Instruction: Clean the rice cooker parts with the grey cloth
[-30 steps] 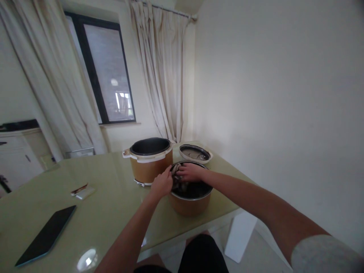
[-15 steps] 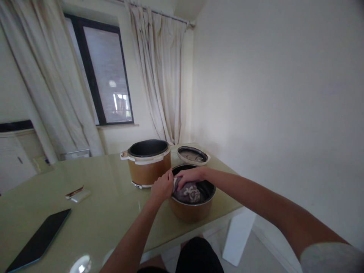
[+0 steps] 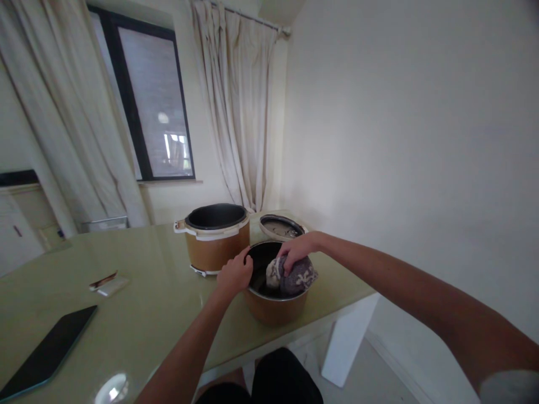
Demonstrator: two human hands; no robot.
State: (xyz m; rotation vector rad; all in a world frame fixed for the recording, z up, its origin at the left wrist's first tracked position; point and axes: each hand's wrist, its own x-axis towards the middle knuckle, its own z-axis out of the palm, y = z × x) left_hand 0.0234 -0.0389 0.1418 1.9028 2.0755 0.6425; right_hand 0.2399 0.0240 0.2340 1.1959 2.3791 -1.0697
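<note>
A brown inner pot (image 3: 273,308) with a dark lining stands near the table's right front edge. My left hand (image 3: 234,275) grips its left rim. My right hand (image 3: 297,251) is closed on a grey patterned cloth (image 3: 295,278), bunched against the pot's inside near the right rim. Behind it stands a brown cooker body (image 3: 215,242) with a cream rim, open at the top. A round lid (image 3: 281,226) lies flat to the cooker's right.
The glossy greenish table (image 3: 138,314) carries a dark tablet (image 3: 46,353) at front left and a small pale object (image 3: 106,284) further back. A white wall runs along the right. Curtains and a window are behind. My dark-clad knees show below the table edge.
My right hand has carried the cloth from the pot's left side across to its right rim. My left hand has settled on the left rim.
</note>
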